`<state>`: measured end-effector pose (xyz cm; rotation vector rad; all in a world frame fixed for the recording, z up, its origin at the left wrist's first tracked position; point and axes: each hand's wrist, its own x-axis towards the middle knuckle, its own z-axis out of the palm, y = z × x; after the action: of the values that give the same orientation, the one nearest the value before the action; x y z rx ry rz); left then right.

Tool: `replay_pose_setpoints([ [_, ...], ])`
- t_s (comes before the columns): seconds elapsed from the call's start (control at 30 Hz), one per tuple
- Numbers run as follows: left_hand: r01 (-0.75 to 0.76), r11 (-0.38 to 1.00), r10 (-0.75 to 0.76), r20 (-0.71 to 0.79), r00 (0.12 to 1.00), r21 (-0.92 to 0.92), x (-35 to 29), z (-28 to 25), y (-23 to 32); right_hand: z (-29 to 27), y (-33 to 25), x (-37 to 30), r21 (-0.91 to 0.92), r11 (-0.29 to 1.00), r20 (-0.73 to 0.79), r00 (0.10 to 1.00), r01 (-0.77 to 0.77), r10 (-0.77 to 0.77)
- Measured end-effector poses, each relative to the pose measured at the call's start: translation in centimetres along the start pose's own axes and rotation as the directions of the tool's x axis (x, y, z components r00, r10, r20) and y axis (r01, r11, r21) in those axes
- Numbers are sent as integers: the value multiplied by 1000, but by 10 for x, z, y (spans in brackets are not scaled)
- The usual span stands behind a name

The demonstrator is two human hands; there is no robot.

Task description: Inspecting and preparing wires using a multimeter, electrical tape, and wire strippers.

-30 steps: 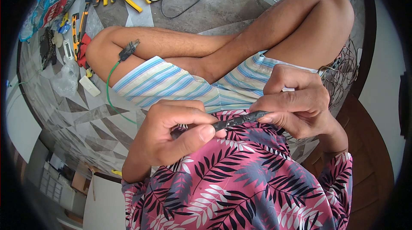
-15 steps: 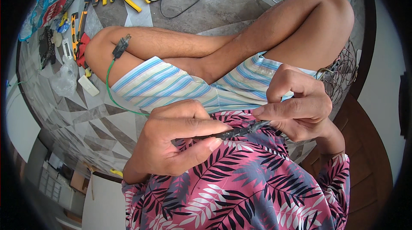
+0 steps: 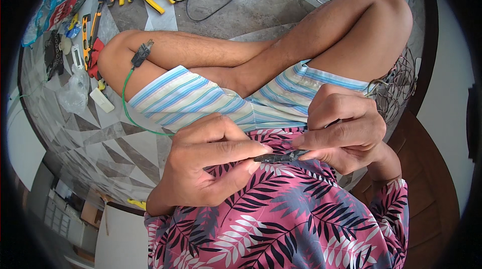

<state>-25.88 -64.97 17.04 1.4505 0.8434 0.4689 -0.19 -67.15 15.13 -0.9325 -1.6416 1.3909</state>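
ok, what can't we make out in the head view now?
All in the head view:
- Black piece: its ends, covered by fingers of the left hand and right hand.
- Green wire: far end, lost behind the left hand.
- Black cord: ends, cut off by the upper edge.
- Tangled wires: too fine to count.

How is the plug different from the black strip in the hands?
The plug is in neither hand, while the left hand and right hand pinch the strip. The plug is chunky with metal prongs; the strip is slimmer and shows none. The plug slants; the strip is nearly level. Both look black.
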Motion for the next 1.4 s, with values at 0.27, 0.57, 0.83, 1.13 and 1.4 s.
replay_pose_setpoints([
  [0.27,-15,997,19,-55,998,78,-1,7,3,0,-4,4,-7,995,12,995,-98,98],
  [0.57,411,676,-408,154,900,-612,-3,-8,7,0,-4,5,10,956,1,956,-295,295],
  [0.83,306,774,-330,61,942,-555,-6,-4,-2,10,-3,12,-173,942,-144,954,-286,264],
  [1.13,256,844,-349,-119,930,-471,2,3,-18,43,9,21,-820,523,35,934,231,-356],
  [1.4,220,950,-267,-212,940,-221,5,-5,-27,31,32,39,-732,544,213,896,411,-390],
])
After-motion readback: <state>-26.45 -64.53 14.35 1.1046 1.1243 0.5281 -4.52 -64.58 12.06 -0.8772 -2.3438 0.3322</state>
